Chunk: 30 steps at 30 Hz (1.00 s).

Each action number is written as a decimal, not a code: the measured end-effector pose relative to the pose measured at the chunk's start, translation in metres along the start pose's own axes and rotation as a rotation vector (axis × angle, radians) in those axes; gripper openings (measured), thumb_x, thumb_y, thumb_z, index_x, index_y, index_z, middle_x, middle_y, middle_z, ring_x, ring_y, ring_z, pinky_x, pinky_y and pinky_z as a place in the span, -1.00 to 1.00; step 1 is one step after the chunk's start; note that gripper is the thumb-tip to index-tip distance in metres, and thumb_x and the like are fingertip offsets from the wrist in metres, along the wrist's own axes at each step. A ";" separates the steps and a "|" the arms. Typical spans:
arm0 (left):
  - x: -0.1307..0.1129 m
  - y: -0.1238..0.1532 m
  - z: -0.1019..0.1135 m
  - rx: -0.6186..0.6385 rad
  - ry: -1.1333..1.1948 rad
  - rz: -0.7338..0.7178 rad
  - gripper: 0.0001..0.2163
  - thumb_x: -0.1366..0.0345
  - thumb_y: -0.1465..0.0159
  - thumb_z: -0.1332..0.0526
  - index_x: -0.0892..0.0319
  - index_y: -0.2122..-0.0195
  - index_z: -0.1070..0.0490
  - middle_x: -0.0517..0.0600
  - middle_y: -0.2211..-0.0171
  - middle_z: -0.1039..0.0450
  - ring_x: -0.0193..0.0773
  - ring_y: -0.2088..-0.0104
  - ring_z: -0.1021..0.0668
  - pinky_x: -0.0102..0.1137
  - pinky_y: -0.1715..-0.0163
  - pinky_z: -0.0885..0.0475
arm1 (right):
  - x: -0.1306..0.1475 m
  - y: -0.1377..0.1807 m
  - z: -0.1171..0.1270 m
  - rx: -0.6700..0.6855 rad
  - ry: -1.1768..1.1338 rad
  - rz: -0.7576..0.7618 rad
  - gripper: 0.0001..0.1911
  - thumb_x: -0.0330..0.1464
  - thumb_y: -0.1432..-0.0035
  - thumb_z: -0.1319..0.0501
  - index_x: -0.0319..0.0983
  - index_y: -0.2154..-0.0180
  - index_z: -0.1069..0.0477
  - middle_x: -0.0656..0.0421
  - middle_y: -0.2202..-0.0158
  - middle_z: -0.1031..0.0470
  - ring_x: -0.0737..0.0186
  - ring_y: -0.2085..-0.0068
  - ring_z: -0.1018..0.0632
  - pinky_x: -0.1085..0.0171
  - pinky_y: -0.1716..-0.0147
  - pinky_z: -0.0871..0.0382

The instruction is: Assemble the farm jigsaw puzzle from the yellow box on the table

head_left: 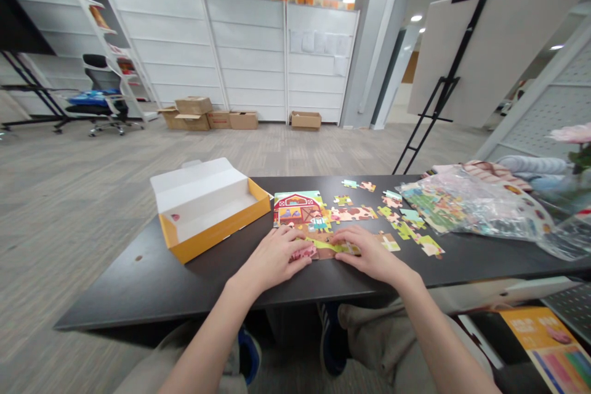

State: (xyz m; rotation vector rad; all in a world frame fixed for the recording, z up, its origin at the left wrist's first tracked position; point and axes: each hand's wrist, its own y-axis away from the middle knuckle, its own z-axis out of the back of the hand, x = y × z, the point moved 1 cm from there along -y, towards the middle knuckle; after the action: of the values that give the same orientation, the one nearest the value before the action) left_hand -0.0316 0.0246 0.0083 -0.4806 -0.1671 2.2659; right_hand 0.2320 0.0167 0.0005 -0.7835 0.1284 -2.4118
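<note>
A partly joined jigsaw puzzle (298,209) with a red barn lies flat on the black table. Over its near left corner rests my left hand (277,255), fingers across the top and thumb by the near edge, around a pink puzzle piece (303,253). Opposite it, my right hand (367,251) has its thumb and fingers closed about a green puzzle piece (349,249) at the near edge. A joined strip with a brown-and-white cow (354,213) extends right from the barn. My fingers partly cover the near rows.
Loose puzzle pieces (406,229) lie to the right, and a few more (359,185) near the far edge. An open yellow box (217,225) stands left. Clear plastic bags (480,203) sit at right. The black table (152,286) has its near edge by my forearms.
</note>
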 end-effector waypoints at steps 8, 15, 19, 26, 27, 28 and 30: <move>-0.002 -0.003 -0.002 -0.006 -0.029 0.005 -0.74 0.09 -0.43 -0.13 0.04 0.11 -0.58 0.01 0.10 -0.55 -0.09 0.04 -0.49 -0.19 -0.04 -0.39 | -0.002 0.000 0.001 0.020 0.033 0.007 -0.79 -0.29 -0.29 -0.26 -0.11 0.05 -0.56 0.05 -0.05 -0.53 0.02 -0.11 -0.49 -0.05 -0.15 -0.36; -0.005 -0.006 -0.005 -0.027 -0.001 0.033 -0.76 0.10 -0.42 -0.16 0.06 0.14 -0.58 0.01 0.12 -0.54 -0.10 0.06 -0.49 -0.22 0.02 -0.41 | -0.002 0.000 -0.001 -0.009 0.063 0.008 -0.77 -0.28 -0.29 -0.26 -0.11 0.04 -0.56 0.04 -0.03 -0.55 0.01 -0.10 -0.49 -0.05 -0.12 -0.38; -0.006 -0.006 -0.006 -0.023 -0.003 0.032 -0.78 0.12 -0.41 -0.17 0.06 0.14 -0.58 0.01 0.12 -0.53 -0.10 0.05 -0.48 -0.20 -0.03 -0.40 | -0.002 0.000 -0.004 -0.017 0.086 0.017 -0.77 -0.31 -0.29 -0.24 -0.15 0.03 -0.55 0.02 -0.04 -0.53 0.01 -0.07 -0.50 -0.03 -0.11 -0.39; -0.007 -0.004 -0.006 -0.026 -0.041 0.050 -0.77 0.12 -0.42 -0.14 0.09 0.15 -0.55 0.06 0.12 -0.46 -0.11 0.07 -0.48 -0.23 0.06 -0.44 | 0.005 -0.002 -0.002 0.009 0.087 0.040 -0.75 -0.32 -0.28 -0.25 -0.14 0.01 -0.54 0.04 -0.06 -0.52 0.01 -0.10 -0.48 -0.02 -0.13 -0.38; -0.007 -0.003 -0.006 -0.025 -0.044 0.055 -0.77 0.12 -0.42 -0.15 0.10 0.15 -0.54 0.06 0.12 -0.46 -0.10 0.08 -0.48 -0.23 0.06 -0.44 | 0.006 -0.003 -0.002 0.021 0.084 0.043 -0.75 -0.33 -0.29 -0.24 -0.13 0.01 -0.54 0.04 -0.06 -0.53 0.01 -0.10 -0.48 -0.01 -0.13 -0.38; -0.007 -0.003 -0.006 -0.026 -0.045 0.060 -0.78 0.12 -0.41 -0.16 0.11 0.15 -0.53 0.06 0.12 -0.47 -0.10 0.08 -0.48 -0.22 0.07 -0.44 | 0.006 -0.003 -0.001 0.029 0.081 0.046 -0.75 -0.33 -0.30 -0.23 -0.13 0.01 -0.55 0.05 -0.05 -0.53 0.02 -0.09 -0.49 -0.01 -0.12 -0.39; -0.006 -0.003 -0.008 -0.030 -0.042 0.067 -0.80 0.12 -0.40 -0.18 0.11 0.15 -0.51 0.06 0.12 -0.47 -0.08 0.07 -0.48 -0.21 0.07 -0.45 | 0.008 -0.005 -0.001 0.041 0.078 0.053 -0.76 -0.34 -0.31 -0.21 -0.12 0.02 -0.55 0.06 -0.04 -0.54 0.03 -0.08 -0.49 0.01 -0.11 -0.39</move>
State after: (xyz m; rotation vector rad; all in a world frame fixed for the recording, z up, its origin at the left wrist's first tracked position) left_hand -0.0233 0.0219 0.0038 -0.4609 -0.2097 2.3431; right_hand 0.2243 0.0161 0.0049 -0.6604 0.1290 -2.3875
